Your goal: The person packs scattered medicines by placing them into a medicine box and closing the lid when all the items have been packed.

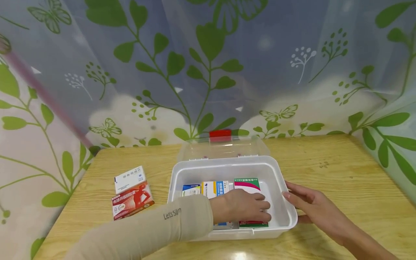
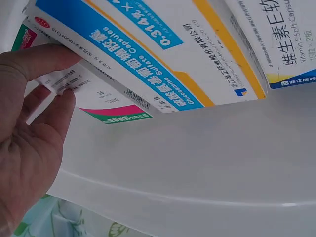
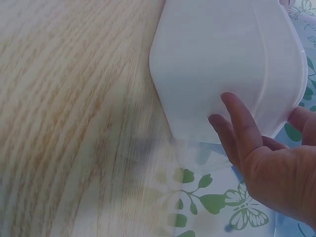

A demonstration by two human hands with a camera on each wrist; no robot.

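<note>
A white plastic storage box (image 1: pixel 224 234) stands on the table with its clear lid (image 1: pixel 195 150) folded back. Inside it, my left hand (image 1: pixel 242 206) grips a white, green and pink medicine box (image 1: pixel 247 183); in the left wrist view, thumb and fingers hold this medicine box (image 2: pixel 116 106) by its edges. Beside it are a blue, white and yellow glucosamine capsule box (image 2: pixel 148 54) and a vitamin E box (image 2: pixel 291 39), partly hidden by my sleeve in the head view. My right hand (image 1: pixel 313 206) touches the storage box's right end, fairly straight fingers (image 3: pixel 242 123) against its outer wall.
Left of the storage box, a red medicine box (image 1: pixel 133 200) and a white medicine box (image 1: pixel 130 180) lie together on the wooden table (image 1: pixel 341 173). A red latch (image 1: pixel 220 135) sits on the lid's far edge. Behind the table hangs a leaf-patterned cloth (image 1: pixel 269 79).
</note>
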